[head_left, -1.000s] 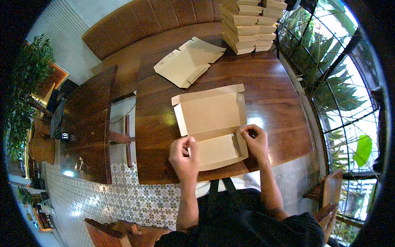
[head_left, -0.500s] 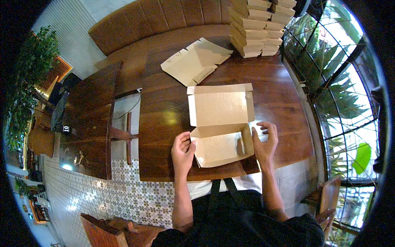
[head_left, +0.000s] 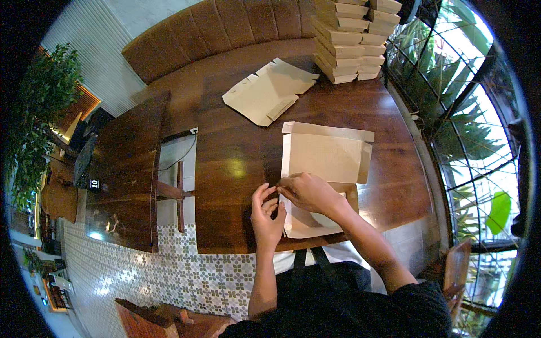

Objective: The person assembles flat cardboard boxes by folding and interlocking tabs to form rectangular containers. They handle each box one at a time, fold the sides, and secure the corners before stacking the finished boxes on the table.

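While my right forearm (head_left: 375,236) crosses above its near right corner, an open cardboard box (head_left: 327,169) rests on the dark wooden table (head_left: 231,197), close to the edge nearest me. Its lid (head_left: 324,147) is folded back on the far side, showing a plain brown inner face, with flaps along the far edge and at both ends. The shallow tray (head_left: 307,224) lies on my side of the hinge, its bare cardboard floor visible in front of my wrist. My two hands are together at the tray's left wall, near the hinge. My left hand (head_left: 266,222) is outside that wall, loosely curled, thumb and fingers apart. My right hand (head_left: 310,191) reaches across the tray, fingertips bunched beside those of the left; whether they pinch the card cannot be told, since the fingers cover that corner. Farther back on the same table lies an unfolded cardboard blank (head_left: 270,90), its notched edges exposed, well apart from my hands. Toward the far right, a tall stack of boxes (head_left: 356,50) rises in two adjoining columns; outer sides face this view, and the uppermost run beyond its upper edge.
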